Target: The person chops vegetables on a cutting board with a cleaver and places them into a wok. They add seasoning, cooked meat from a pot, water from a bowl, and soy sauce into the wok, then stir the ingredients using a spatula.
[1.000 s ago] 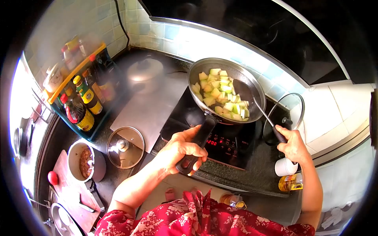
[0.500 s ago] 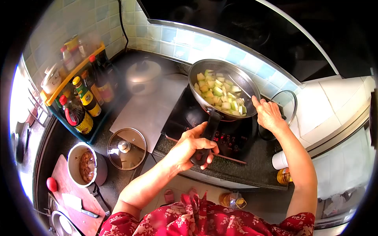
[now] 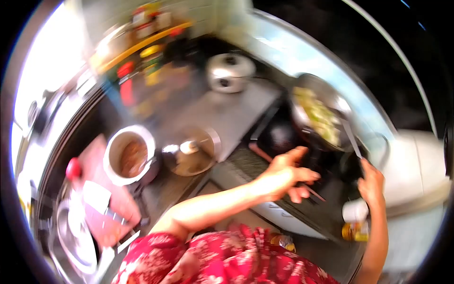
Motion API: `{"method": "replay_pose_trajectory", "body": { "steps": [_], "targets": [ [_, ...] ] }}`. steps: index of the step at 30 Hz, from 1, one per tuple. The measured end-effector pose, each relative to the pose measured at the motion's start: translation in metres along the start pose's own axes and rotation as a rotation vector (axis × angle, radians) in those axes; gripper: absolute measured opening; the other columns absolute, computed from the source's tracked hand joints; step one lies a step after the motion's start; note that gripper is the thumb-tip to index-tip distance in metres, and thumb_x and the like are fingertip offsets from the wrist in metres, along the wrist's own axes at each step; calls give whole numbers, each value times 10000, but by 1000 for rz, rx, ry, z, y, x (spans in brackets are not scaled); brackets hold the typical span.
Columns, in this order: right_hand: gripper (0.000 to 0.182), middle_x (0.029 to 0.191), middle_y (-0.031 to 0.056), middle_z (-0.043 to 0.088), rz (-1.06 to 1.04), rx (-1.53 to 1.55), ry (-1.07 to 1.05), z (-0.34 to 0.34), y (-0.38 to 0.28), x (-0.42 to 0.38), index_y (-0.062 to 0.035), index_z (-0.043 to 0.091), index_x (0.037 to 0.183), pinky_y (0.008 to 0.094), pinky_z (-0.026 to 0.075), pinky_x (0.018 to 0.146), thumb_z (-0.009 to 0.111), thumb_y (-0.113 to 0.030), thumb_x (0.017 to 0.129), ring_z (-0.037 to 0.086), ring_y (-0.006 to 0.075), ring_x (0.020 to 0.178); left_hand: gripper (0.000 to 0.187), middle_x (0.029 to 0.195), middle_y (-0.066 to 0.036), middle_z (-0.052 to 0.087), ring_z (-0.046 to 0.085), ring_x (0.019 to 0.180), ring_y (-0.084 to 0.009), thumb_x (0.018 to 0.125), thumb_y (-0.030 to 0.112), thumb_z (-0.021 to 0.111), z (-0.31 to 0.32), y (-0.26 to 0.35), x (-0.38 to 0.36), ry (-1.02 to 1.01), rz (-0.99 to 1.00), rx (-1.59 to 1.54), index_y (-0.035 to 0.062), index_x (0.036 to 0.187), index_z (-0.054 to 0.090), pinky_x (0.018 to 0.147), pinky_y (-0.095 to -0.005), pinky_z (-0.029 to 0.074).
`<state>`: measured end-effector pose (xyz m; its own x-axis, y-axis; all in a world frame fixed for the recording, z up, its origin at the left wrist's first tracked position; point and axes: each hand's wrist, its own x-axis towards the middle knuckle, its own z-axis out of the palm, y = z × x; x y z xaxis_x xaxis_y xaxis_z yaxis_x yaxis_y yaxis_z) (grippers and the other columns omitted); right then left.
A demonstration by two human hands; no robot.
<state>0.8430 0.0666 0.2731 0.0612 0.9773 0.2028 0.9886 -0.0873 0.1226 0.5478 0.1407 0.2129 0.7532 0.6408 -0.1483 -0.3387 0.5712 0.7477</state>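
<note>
My right hand (image 3: 371, 183) is closed around the handle of a spatula (image 3: 350, 136). The spatula's metal shaft slants up into a frying pan (image 3: 343, 111) on the induction cooktop (image 3: 276, 130). Pale green vegetable chunks (image 3: 316, 116) fill the pan. My left hand (image 3: 289, 177) hovers over the cooktop's front edge with its fingers apart. No handle shows in its grip, though motion blurs the view. Left of it lie a glass lid (image 3: 201, 154) and a pot (image 3: 111, 163) of brown food (image 3: 134, 158).
A pink cutting board (image 3: 106, 227) carries a knife (image 3: 97, 196); a red round item (image 3: 74, 168) sits beside it. Behind stand a lidded pot (image 3: 230, 71) and a bottle rack (image 3: 142, 46). A white cup (image 3: 354, 210) and yellow-labelled bottle (image 3: 355, 231) are at the right.
The view has swung left, so everything sits further right and is blurred. My left hand has come off the pan handle. My right hand still grips the spatula and sits lower.
</note>
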Motion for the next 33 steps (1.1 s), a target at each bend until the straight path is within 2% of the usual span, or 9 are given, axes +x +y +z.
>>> {"method": "replay_pose_trajectory", "body": {
  "steps": [11, 13, 14, 17, 22, 24, 27, 31, 33],
  "targets": [
    [607, 1135, 209, 536, -71, -57, -33, 58, 63, 46, -10, 437, 1270, 421, 388, 912, 625, -13, 693, 499, 380, 1061, 742, 727, -138, 548, 599, 533, -203, 834, 252, 617, -15, -71, -85, 184, 87, -16, -114, 1337, 212, 411, -286, 504],
    [576, 1231, 196, 483, -109, -169, 110, 49, 57, 39, -33, 414, 1297, 417, 357, 942, 639, -66, 767, 455, 371, 1121, 634, 704, -138, 552, 599, 536, -208, 862, 247, 578, -21, -103, -111, 309, 63, -14, -134, 1286, 299, 421, -293, 505],
    [437, 1081, 175, 569, -356, -128, 533, 71, 60, 42, -25, 534, 1166, 409, 440, 828, 653, -149, 764, 545, 345, 983, 586, 699, -138, 555, 599, 537, -210, 874, 241, 558, -30, -117, -117, 369, 43, -11, -139, 1261, 337, 427, -295, 505],
    [275, 937, 160, 629, -604, 561, 318, 15, -52, -41, 9, 578, 1083, 316, 499, 653, 608, -117, 841, 615, 230, 742, 465, 711, -163, 587, 608, 561, -219, 869, 176, 527, -35, -166, -154, 507, 1, 201, -126, 1206, 418, 473, -327, 501],
    [257, 981, 186, 627, -1041, 546, -44, 108, -127, -67, 13, 601, 1037, 353, 505, 688, 606, -172, 859, 618, 267, 822, 241, 715, -214, 599, 618, 627, -299, 846, 101, 506, -44, -213, -189, 755, 71, 720, -35, 1035, 571, 520, -361, 467],
    [293, 976, 185, 630, -1287, 460, -131, 171, -148, -81, 9, 598, 1052, 370, 505, 709, 623, -205, 854, 612, 275, 853, 173, 712, -226, 582, 589, 619, -306, 853, 101, 504, -50, -224, -207, 891, 453, 830, -35, 923, 584, 538, -373, 439],
    [230, 780, 114, 606, -1291, 476, 19, 305, -168, -58, -56, 619, 873, 374, 472, 582, 618, -262, 770, 586, 269, 671, 185, 640, -200, 532, 514, 557, -264, 880, 139, 497, -37, -209, -257, 1025, 343, 707, -27, 823, 556, 533, -369, 417],
    [128, 725, 96, 599, -1613, 503, 240, 214, -271, -86, -46, 610, 811, 368, 459, 567, 599, -150, 737, 574, 256, 627, 291, 581, -159, 498, 481, 532, -225, 906, 245, 490, -37, -216, -332, 1225, 416, 714, -10, 774, 536, 522, -357, 409],
    [133, 713, 43, 601, -1065, 1045, -906, 91, -348, -143, -22, 614, 842, 268, 450, 588, 620, -35, 710, 561, 137, 636, 462, 686, -212, 570, 569, 637, -291, 837, 442, 574, -21, -204, -398, 1271, 154, 689, -20, 830, 589, 640, -370, 458]
  ]
}}
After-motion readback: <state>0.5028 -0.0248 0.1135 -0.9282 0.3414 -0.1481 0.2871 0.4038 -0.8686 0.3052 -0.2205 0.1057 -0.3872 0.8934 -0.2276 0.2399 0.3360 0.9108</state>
